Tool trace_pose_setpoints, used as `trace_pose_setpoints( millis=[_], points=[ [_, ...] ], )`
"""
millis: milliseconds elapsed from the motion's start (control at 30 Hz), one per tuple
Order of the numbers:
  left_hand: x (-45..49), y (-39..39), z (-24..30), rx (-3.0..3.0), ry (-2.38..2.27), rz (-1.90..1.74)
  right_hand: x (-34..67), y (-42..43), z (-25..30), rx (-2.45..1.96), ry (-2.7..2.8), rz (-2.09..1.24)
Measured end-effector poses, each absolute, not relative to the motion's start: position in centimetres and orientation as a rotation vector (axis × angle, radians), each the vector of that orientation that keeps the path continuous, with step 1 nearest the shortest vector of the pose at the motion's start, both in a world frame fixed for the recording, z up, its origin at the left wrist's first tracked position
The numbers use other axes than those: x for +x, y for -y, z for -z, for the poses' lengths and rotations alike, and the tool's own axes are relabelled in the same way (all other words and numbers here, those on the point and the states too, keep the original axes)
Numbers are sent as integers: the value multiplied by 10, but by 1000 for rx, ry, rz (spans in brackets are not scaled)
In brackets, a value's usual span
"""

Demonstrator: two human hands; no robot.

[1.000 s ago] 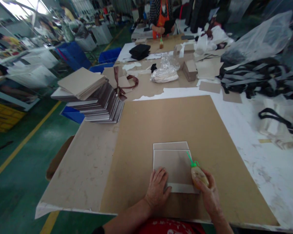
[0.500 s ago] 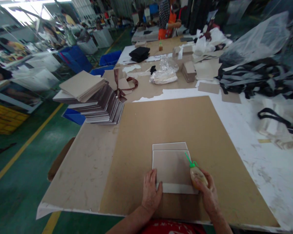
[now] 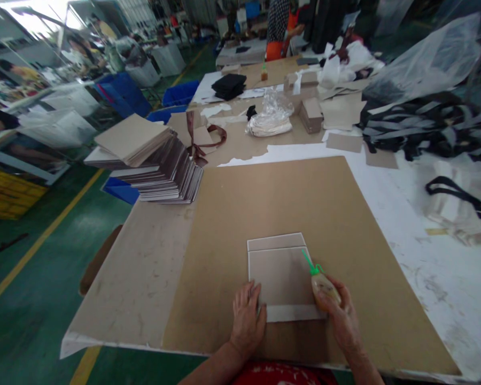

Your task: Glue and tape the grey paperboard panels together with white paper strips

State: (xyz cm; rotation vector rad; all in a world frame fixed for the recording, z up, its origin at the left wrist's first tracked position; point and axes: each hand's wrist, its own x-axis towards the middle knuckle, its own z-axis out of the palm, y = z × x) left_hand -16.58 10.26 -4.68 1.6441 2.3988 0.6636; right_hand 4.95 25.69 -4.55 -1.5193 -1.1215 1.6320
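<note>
A grey square board (image 3: 282,275) lies on a white sheet on the large brown cardboard (image 3: 288,208) in front of me. My left hand (image 3: 246,318) lies flat with fingers stretched out on the board's near left corner. My right hand (image 3: 340,315) is closed round a small glue bottle (image 3: 324,286) with a green nozzle; the nozzle tip points at the board's right edge.
A leaning stack of grey boards (image 3: 152,158) stands at the far left of the table. Brown ribbon (image 3: 202,141), a plastic bag (image 3: 270,120), small boxes and black-handled bags (image 3: 428,128) lie beyond. A person in an orange apron (image 3: 278,32) works at the far end.
My left hand slid from the board's lower middle to its near left corner. The glue bottle barely moved. The far person shifted right.
</note>
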Motion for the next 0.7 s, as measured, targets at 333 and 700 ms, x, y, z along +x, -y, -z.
trace_pose_setpoints(
  millis=[333,700],
  points=[
    [-179,-121,60,1821,-2228,-440,49,-269,39,-1512,1606,-1147],
    [-177,-121,55,1843,-2249,-460,41,-278,37,-1400,1843,-849]
  ],
)
